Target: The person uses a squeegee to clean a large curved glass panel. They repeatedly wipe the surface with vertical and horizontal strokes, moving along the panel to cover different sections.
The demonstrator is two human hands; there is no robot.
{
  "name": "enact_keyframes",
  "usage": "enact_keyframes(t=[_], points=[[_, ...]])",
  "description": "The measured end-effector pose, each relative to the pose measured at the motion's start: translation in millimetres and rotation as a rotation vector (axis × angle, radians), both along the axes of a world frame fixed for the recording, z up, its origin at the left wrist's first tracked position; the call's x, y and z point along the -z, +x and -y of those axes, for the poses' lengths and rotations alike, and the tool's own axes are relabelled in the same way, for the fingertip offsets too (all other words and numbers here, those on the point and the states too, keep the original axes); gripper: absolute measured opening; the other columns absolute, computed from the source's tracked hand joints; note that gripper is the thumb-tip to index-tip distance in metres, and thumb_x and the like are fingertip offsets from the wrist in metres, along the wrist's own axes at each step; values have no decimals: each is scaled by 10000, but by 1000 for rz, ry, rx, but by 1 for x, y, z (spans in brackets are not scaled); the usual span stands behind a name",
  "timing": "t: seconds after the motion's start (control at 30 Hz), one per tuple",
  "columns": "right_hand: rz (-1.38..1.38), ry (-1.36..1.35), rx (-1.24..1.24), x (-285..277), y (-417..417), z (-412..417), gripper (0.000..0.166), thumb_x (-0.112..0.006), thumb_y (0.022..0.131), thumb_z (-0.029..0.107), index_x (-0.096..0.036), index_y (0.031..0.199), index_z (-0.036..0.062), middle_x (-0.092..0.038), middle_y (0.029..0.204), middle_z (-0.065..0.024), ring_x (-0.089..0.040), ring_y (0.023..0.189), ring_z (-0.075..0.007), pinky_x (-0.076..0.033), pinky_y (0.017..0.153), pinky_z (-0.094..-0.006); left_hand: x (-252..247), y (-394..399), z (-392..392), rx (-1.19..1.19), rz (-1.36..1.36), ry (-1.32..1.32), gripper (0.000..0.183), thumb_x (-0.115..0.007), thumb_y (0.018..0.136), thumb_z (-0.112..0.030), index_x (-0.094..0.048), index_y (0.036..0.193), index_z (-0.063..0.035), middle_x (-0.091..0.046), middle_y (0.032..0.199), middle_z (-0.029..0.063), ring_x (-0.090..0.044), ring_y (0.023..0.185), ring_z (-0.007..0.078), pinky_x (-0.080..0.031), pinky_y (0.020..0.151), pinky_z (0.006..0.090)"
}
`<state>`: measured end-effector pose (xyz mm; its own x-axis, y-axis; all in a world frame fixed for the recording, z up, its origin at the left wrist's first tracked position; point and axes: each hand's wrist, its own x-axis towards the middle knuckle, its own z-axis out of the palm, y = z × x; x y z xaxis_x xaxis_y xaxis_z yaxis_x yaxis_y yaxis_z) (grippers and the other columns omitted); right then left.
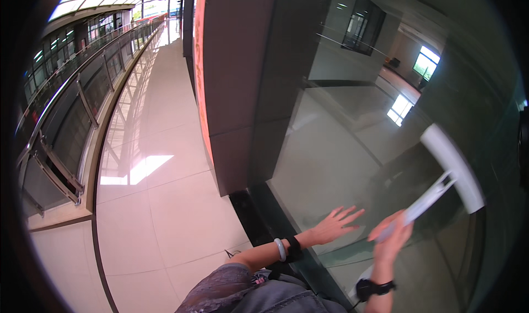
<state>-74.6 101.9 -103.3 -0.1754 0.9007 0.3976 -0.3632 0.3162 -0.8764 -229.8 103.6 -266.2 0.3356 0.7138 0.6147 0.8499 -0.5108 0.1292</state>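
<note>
A white T-shaped window squeegee [430,195] is in my right hand [391,234], which grips the lower end of its handle. Its wide head [452,166] points up and to the right, against or close to a large glass pane [343,147]; contact cannot be made out. My left hand [335,226] is empty, with fingers spread, near the same pane. Whether the left fingertips touch the glass is unclear. A pale bangle [280,249] and a black band [294,247] circle the left wrist; another black band [374,289] is on the right wrist.
A dark panelled pillar [239,85] borders the glass on the left. Beyond it runs a tiled walkway [165,214] with a metal and glass railing [82,102]. A black ledge [254,216] lies along the pane's foot. Through the glass a room with a window [426,61] shows.
</note>
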Motion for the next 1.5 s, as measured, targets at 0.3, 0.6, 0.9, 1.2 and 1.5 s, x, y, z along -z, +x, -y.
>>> enact_keyframes(t=[0.3, 0.6, 0.9, 1.2, 1.5], points=[[-170, 277, 167, -96, -56, -44, 415, -426, 1044, 430, -459, 1219, 55, -488, 703, -46, -430, 447, -111, -348, 357, -244, 9, -94, -4, -133, 66, -18, 578, -631, 803, -41, -519, 1353, -181, -156, 1628, 142, -268, 1461, 355, -282, 1129, 541], [41, -263, 344, 134, -122, -16, 439, -506, 1010, 453, -524, 1019, 15, -558, 883, -93, -565, 813, -196, -482, 739, -355, -41, -136, 22, 423, 768, -462, 630, -542, 968, -171, -259, 1529, -132, -492, 1357, 210, -569, 1125, 384, -465, 949, 435], [347, -149, 348, 133, -143, -23, 475, -498, 1023, 396, -561, 1126, -64, -591, 1020, -123, -567, 954, -229, -458, 829, -374, -28, -116, 25, 303, 766, -377, 650, -561, 945, -138, -247, 1514, -141, -628, 1101, 235, -657, 768, 406, -527, 659, 463], [566, 281, 934, 76, -102, 8, 259, -503, 1011, 190, -582, 1142, -19, -484, 1155, -138, -510, 1034, -291, -427, 883, -384, -19, -103, 1, 152, 784, -316, 383, -603, 957, -267, -425, 1241, -81, -662, 836, 232, -647, 683, 448, -510, 583, 488], [812, 629, 1670, 47, 7, -40, 308, -543, 987, 119, -563, 1284, 41, -325, 1463, -196, -353, 1251, -345, -338, 1027, -410, -209, -73, -54, 355, 767, 119, 601, -542, 995, -238, -288, 1535, -167, -622, 703, 98, -625, 505, 200, -525, 520, 353]])
